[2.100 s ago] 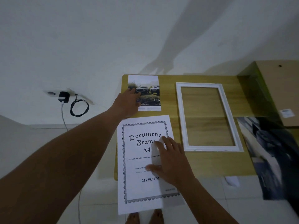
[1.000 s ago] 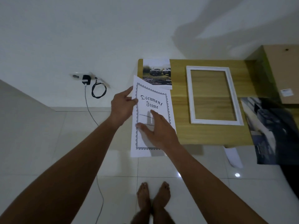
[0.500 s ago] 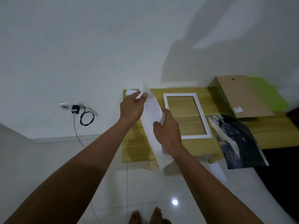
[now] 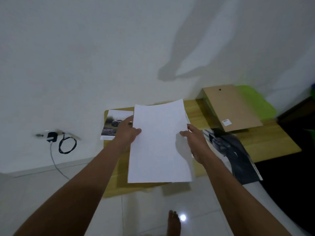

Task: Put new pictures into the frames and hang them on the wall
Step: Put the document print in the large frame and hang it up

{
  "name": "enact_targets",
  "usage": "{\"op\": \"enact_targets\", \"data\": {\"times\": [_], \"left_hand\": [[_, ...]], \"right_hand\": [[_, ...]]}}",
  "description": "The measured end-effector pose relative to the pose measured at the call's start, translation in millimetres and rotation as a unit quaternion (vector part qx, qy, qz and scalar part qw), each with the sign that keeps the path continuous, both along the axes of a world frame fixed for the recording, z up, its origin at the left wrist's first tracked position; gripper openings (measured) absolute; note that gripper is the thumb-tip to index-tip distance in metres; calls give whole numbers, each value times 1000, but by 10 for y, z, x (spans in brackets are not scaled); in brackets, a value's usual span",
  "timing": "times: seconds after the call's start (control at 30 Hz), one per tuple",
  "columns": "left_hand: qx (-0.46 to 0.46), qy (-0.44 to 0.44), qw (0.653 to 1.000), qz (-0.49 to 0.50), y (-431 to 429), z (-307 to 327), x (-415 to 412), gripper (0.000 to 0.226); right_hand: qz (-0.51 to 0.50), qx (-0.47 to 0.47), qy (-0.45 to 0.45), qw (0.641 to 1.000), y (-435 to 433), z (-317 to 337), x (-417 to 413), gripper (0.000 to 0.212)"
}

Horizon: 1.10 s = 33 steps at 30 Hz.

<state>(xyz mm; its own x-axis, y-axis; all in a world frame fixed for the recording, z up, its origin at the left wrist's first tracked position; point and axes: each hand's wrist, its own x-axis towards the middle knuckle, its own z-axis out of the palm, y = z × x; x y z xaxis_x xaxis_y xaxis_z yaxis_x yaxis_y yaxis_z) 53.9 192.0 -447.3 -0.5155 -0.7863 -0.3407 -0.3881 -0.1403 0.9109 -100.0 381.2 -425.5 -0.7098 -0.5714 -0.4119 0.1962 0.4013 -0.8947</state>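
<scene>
Change: the white sheet [image 4: 160, 142] lay printed side up on the desk [image 4: 265, 143] two seconds ago. I now see it lifted and turned, blank side facing me. Both hands have shifted out to its side edges.
Left hand [image 4: 127, 133]: pinches the sheet's left edge, thumb on the near face, fingers behind the paper.
Right hand [image 4: 196, 143]: pinches the right edge the same way, thumb on front and the other fingers hidden behind.
Sheet position: held in the air over the middle of the desk, roughly upright in portrait, top edge slightly curled. It covers what lies on the desk behind it.
Car photo [image 4: 112, 126]: flat at the far left corner of the desk, partly behind the left hand.
Dark poster [image 4: 235, 154]: right of the sheet, near end overhanging the desk's near edge.
Brown backing board [image 4: 231, 106]: far right, resting tilted on a green surface [image 4: 255, 101].
Wall side: charger [image 4: 51, 137] plugged in at left, cable [image 4: 67, 144] looped beside it.
Floor: one bare foot [image 4: 173, 223] at the near edge of my view.
</scene>
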Motion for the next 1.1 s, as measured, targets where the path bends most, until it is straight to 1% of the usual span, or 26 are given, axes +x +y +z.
{"op": "enact_targets", "data": {"times": [0.1,0.2,0.3,0.37,0.43,0.57,0.7,0.8,0.87,0.93,1.0,1.03,1.1], "left_hand": [[-28,0,999,-20,-39,-70,-254,65],[-52,-31,998,-23,-60,-230,-538,67],[-62,-49,997,-18,-46,-477,-795,61],[-79,-81,993,-17,-28,-647,-932,55],[-91,-99,991,-13,-13,-801,-1048,54],[-137,-158,978,-17,-19,-1018,-1252,63],[-151,-183,971,4,-31,-1156,-1389,66],[-174,-197,965,9,-58,-1236,-1443,63],[-212,-232,949,3,-67,-1272,-1462,64],[-272,-288,918,-23,-56,-1316,-1479,66],[-320,-311,893,-60,-16,-1320,-1488,65],[-333,-317,884,-82,3,-1310,-1486,65],[-323,-329,879,-125,22,-1315,-1470,67]], "right_hand": [[13,22,59,998,-24,-179,-384,29],[28,46,100,994,-84,-437,-764,44],[33,67,147,986,-152,-652,-1078,51],[51,83,176,980,-187,-759,-1229,53],[69,103,184,975,-220,-902,-1355,49],[92,132,191,968,-333,-1185,-1550,44],[102,141,196,965,-426,-1362,-1671,42],[120,147,217,958,-473,-1465,-1739,31],[144,163,267,939,-513,-1547,-1780,32],[176,200,331,905,-534,-1599,-1805,44],[218,199,386,874,-520,-1594,-1794,54],[251,187,409,857,-505,-1573,-1775,57],[326,173,446,815,-465,-1609,-1734,64]]}}
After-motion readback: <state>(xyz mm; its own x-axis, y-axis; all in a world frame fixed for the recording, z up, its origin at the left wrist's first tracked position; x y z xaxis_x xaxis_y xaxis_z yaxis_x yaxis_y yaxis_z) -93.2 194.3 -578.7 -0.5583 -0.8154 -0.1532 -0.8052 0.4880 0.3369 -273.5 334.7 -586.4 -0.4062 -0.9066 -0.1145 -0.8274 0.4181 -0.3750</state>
